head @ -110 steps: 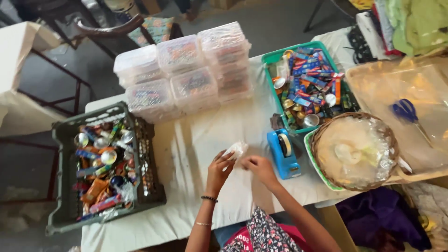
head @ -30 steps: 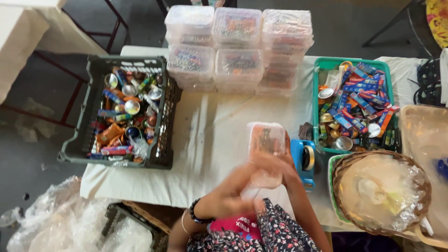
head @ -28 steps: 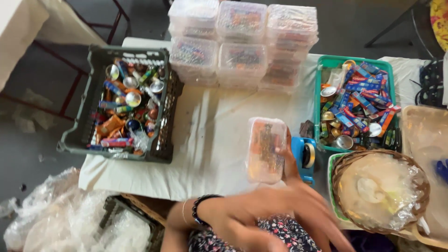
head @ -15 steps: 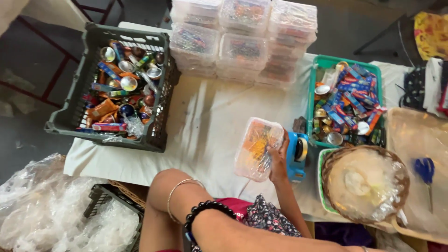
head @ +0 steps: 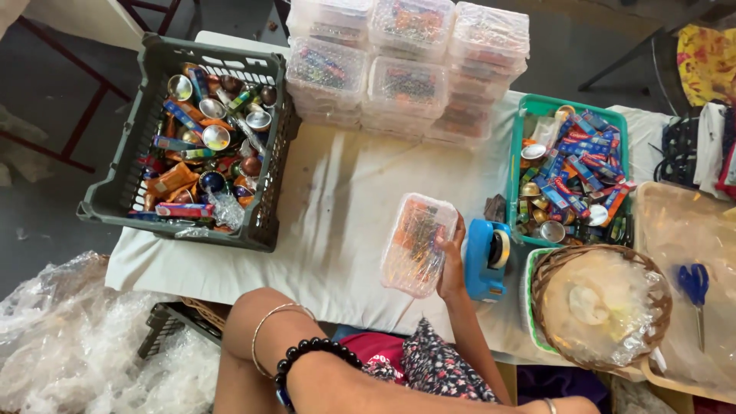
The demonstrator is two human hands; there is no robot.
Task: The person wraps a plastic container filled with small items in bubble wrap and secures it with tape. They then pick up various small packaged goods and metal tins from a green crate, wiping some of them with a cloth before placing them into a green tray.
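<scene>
Your right hand [head: 452, 261] grips the right edge of a clear rectangular plastic box [head: 418, 243] packed with colourful items, resting it on the white cloth. Your left forearm, with bangle and black bead bracelet, reaches down left; its hand is out of view. A blue tape dispenser [head: 488, 258] sits just right of your hand, seemingly ready for sealing.

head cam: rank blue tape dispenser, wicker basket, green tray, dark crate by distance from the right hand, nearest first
Measured from the right hand, which grips a clear packed box:
1. Blue tape dispenser, just to its right.
2. Wicker basket, lower right.
3. Green tray, upper right; close to the basket's rank.
4. Dark crate, far left.
</scene>
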